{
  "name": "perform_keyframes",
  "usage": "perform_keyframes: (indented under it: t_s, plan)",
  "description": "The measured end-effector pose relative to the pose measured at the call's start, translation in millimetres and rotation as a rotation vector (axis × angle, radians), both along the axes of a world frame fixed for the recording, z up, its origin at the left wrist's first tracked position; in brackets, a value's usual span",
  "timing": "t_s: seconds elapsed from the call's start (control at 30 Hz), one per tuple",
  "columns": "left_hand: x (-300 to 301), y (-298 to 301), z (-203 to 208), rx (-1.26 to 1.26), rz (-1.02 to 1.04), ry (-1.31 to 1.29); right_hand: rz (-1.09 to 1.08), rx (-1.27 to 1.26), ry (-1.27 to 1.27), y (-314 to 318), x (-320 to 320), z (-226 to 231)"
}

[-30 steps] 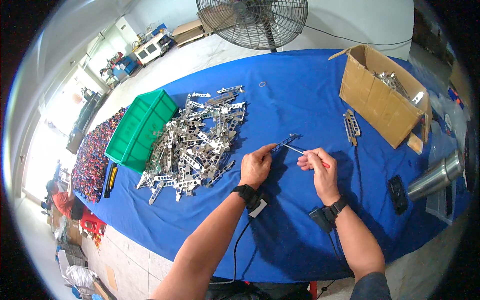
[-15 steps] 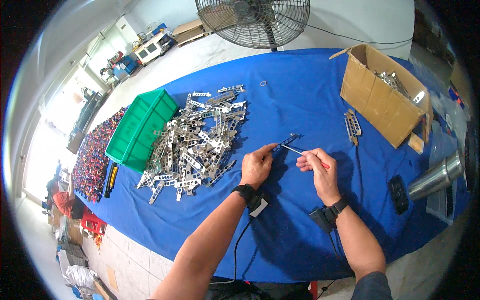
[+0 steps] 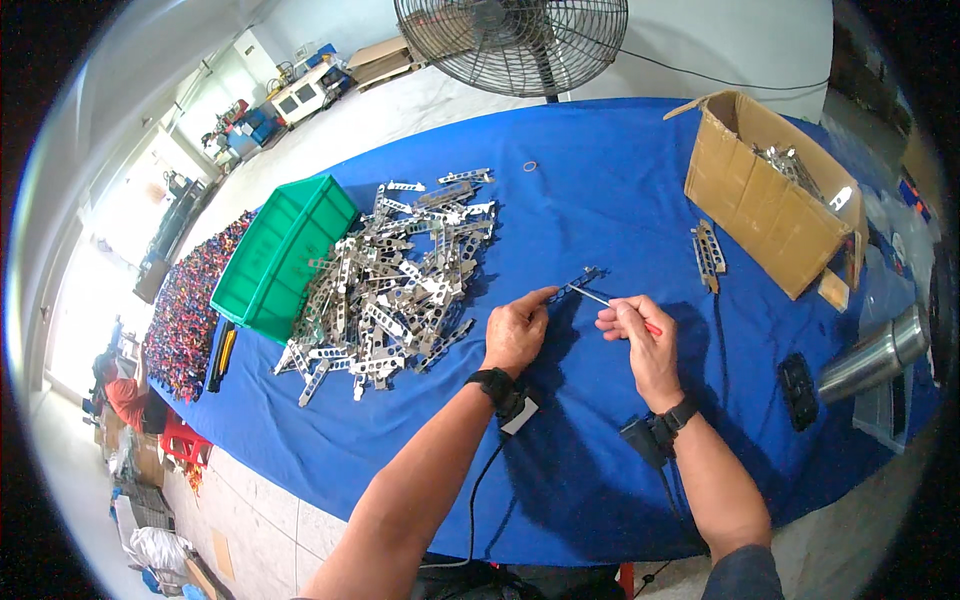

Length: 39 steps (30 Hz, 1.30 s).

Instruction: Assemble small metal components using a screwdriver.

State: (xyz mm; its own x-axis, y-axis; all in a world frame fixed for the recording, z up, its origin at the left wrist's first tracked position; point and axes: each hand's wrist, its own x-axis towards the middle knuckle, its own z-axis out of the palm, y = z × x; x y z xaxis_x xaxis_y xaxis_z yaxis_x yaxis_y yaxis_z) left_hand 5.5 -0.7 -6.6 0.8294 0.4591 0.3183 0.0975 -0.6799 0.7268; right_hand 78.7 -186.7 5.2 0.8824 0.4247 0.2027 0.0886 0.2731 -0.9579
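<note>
A perforated metal strip (image 3: 586, 276) lies on the blue cloth in front of me, slightly tilted up to the right. The fingers of my left hand (image 3: 514, 332) are closed at its near end, the index finger reaching along it; the thumb's exact contact is hard to see. My right hand (image 3: 642, 345) is closed round the red handle of a slim screwdriver (image 3: 590, 295). Its thin shaft points left, with the tip at the strip. Left of my hands is a large heap of similar metal strips (image 3: 390, 290).
A green plastic bin (image 3: 285, 255) stands tilted beside the heap, near many small multicoloured pieces (image 3: 190, 320). To the right are a cardboard box (image 3: 760, 200) holding metal parts, a few strips (image 3: 707, 255), a black object (image 3: 797, 390) and a steel flask (image 3: 870, 355). A fan (image 3: 510, 45) stands behind.
</note>
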Motion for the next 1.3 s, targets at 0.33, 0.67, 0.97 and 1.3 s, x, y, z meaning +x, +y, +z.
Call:
perform_keyframes:
  t_s: [0.33, 0.67, 0.97, 1.3]
  plan:
    - [-2.0, -6.7, 16.7, -0.036, 0.012, 0.117, 0.009, -0.038, -0.053, -3.9, 0.9, -0.6]
    - [-0.8, -3.3, 7.2, -0.026, 0.007, 0.054, 0.002, -0.046, -0.040, -4.3, 2.2, -1.9]
    - [-2.2, -4.4, 9.5, -0.050, 0.019, 0.061, 0.018, -0.036, -0.025, -3.8, 2.1, -0.6]
    - [-1.5, -1.5, 4.6, -0.056, 0.002, 0.045, 0.010, -0.038, -0.038, -2.9, 2.2, -0.7]
